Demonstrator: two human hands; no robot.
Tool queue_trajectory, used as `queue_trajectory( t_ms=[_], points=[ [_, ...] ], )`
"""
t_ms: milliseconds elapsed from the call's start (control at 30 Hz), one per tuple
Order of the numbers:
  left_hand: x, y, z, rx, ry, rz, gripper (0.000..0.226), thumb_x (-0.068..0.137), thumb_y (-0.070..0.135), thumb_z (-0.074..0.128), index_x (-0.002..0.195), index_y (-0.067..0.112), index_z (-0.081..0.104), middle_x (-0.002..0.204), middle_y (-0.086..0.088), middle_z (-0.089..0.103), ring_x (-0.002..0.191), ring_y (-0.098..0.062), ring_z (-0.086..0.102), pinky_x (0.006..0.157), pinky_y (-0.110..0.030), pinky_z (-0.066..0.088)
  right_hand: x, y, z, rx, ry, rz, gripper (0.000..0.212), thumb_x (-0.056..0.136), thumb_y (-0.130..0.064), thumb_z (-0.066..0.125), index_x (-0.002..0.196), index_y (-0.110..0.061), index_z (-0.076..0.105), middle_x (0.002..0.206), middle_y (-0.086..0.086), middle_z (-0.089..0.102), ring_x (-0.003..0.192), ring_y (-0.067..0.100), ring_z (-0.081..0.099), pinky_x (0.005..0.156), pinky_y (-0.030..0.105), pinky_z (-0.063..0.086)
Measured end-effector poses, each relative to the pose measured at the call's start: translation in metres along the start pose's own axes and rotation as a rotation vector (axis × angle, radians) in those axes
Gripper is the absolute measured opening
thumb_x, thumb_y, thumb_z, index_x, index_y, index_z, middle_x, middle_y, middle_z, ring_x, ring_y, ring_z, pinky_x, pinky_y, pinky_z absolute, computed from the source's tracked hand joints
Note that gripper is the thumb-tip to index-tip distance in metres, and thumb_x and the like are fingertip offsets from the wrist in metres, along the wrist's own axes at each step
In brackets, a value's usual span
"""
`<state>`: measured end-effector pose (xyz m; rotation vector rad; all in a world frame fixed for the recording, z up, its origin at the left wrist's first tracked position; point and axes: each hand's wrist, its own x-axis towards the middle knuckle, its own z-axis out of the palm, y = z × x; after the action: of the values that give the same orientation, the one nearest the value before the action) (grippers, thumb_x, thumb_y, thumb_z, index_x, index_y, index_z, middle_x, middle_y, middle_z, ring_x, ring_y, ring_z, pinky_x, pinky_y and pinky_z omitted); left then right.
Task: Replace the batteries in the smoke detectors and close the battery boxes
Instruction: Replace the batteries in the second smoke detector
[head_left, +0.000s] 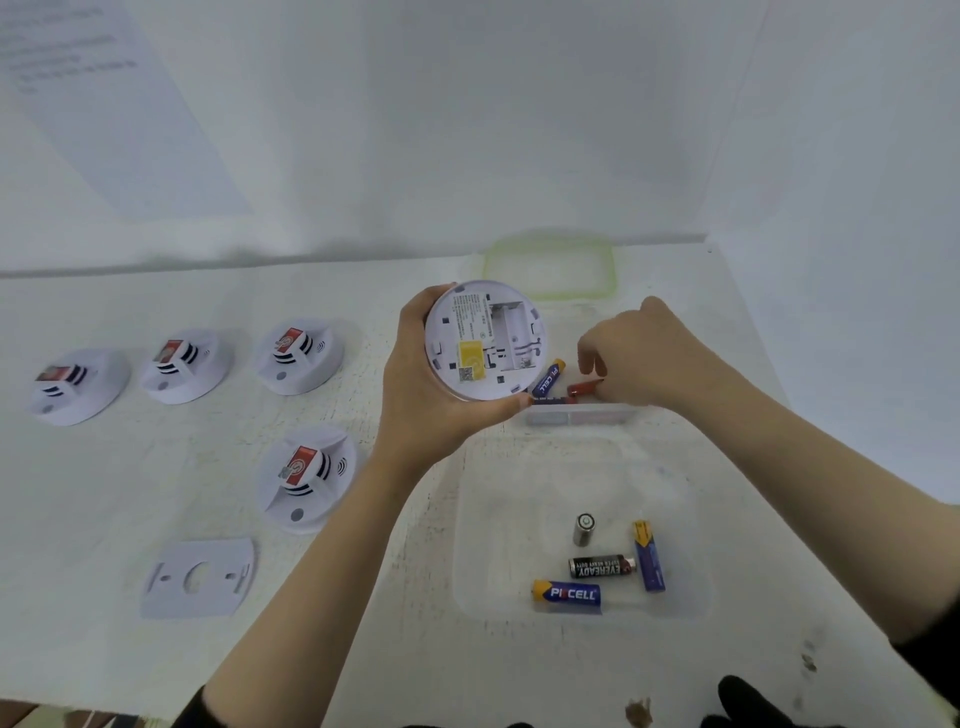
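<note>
Right hand (639, 353) curled, pinching a red cylindrical battery (583, 388) in the far clear plastic box (576, 415), left hand (415, 384) gripping the round white plastic smoke detector (483, 340), bay empty; slip risk from so thin a pinch

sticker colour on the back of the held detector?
Yellow sticker, beside the open battery bay of the smoke detector held in the left hand; head view.
</note>
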<state>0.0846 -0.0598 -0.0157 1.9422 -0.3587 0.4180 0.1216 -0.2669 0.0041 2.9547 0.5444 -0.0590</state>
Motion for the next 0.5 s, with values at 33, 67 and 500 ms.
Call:
queue_trajectory(
  t_ms=[33,67,500],
  points=[
    [0.001,0.0,0.0,-0.003,0.0,-0.002,0.094,0.048,0.042,0.084,0.128,0.024,0.038,0.12,0.029,0.048,0.114,0.009,0.05,0.091,-0.008,0.042,0.001,0.0,0.001,-0.013,-0.006,-0.011,0.008,0.088,-0.031,0.058,0.085,-0.027,0.064,0.089,-0.012,0.067,0.079,0.013,0.057,0.076,0.029,0.023],
    [0.002,-0.001,0.001,-0.005,-0.002,-0.004,0.094,0.048,0.041,0.085,0.128,0.025,0.038,0.12,0.03,0.048,0.114,0.008,0.051,0.09,-0.008,0.042,0.001,0.001,0.0,-0.009,-0.022,-0.02,0.011,0.089,-0.034,0.057,0.084,-0.026,0.064,0.09,-0.011,0.067,0.08,0.014,0.058,0.077,0.029,0.024],
    [0.011,-0.001,0.005,0.01,0.034,-0.038,0.095,0.042,0.049,0.083,0.123,0.024,0.041,0.114,0.026,0.053,0.107,0.015,0.052,0.083,-0.004,0.043,-0.021,0.012,-0.024,1.289,0.5,0.062,0.016,0.082,-0.011,0.069,0.094,-0.013,0.058,0.065,-0.02,0.068,0.055,0.005,0.041,0.056,0.013,0.036]
  ],
)
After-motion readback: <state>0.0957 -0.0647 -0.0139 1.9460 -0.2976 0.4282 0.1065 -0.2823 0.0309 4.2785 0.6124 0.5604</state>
